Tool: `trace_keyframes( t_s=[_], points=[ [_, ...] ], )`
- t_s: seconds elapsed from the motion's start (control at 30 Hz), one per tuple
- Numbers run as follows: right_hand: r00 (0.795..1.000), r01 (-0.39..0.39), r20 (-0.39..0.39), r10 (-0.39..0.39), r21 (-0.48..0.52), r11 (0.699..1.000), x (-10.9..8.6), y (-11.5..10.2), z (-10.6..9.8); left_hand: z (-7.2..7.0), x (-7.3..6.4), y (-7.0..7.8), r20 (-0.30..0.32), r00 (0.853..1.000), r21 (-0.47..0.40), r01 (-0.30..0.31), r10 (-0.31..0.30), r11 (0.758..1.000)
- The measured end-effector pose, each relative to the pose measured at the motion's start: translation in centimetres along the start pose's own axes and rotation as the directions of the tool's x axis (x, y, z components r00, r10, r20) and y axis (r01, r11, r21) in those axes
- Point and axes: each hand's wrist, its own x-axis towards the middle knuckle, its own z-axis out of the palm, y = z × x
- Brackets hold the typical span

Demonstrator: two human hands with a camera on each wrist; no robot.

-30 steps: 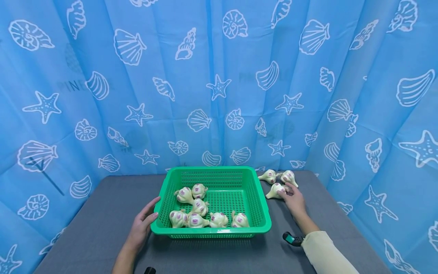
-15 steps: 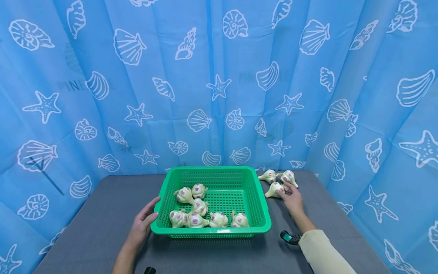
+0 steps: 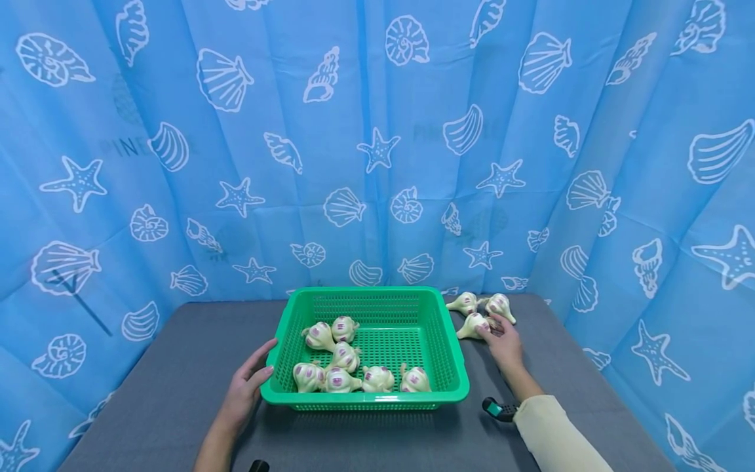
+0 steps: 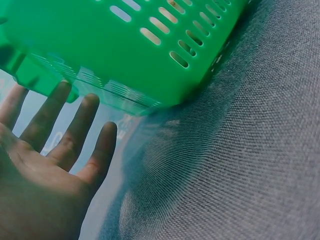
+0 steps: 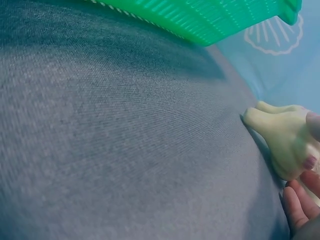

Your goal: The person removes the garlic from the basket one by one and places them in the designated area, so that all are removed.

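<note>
A green plastic basket (image 3: 366, 397) with slotted walls holds several garlic bulbs (image 3: 345, 356), white with purple patches. At its left side my left hand (image 3: 240, 392) rests by the rim with the fingers fairly straight. The left wrist view shows those fingers (image 4: 80, 131) spread beside the basket wall. To the right of the basket, my right hand (image 3: 506, 344) grips a garlic bulb (image 3: 474, 326) between thumb and fingers. In the right wrist view this bulb (image 5: 287, 137) lies low over the cloth, its pale stem pointing away from the hand, which is partly cut off.
Two more garlic bulbs, a left one (image 3: 465, 303) and a right one (image 3: 499, 307), lie just behind the right hand. Grey cloth (image 3: 354, 446) covers the table. A blue shell-print curtain (image 3: 377, 196) hangs behind and at both sides. A black device (image 3: 500, 410) sits at the right wrist.
My right hand and the garlic bulb in it have shifted very slightly left and back. The left hand and the basket have stayed in place.
</note>
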Motion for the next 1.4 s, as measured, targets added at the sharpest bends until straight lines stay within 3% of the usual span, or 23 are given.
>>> trace_keyframes(
  t_s=[0.3, 0.83, 1.17, 1.4],
  points=[
    [1.0, -0.012, -0.011, 0.013, 0.045, 0.999, -0.5, 0.3, -0.7, 0.1, 0.0, -0.2, 0.018, 0.999, -0.013, -0.038, 0.038, 0.999],
    [0.992, -0.052, -0.107, 0.069, 0.156, 0.986, -0.2, 1.4, -2.8, 0.3, 0.3, -0.2, -0.003, 1.0, -0.007, -0.018, 0.018, 1.0],
    [0.966, -0.035, -0.249, 0.073, 0.156, 0.987, 0.7, 0.0, -3.9, 0.1, 0.1, 0.1, -0.007, 1.0, 0.018, 0.019, -0.019, 1.0],
    [0.974, 0.018, -0.227, 0.014, 0.137, 0.99, 2.1, -2.4, -4.6, 0.2, 0.0, 0.2, -0.023, 0.999, 0.027, 0.032, -0.031, 0.999]
  ],
)
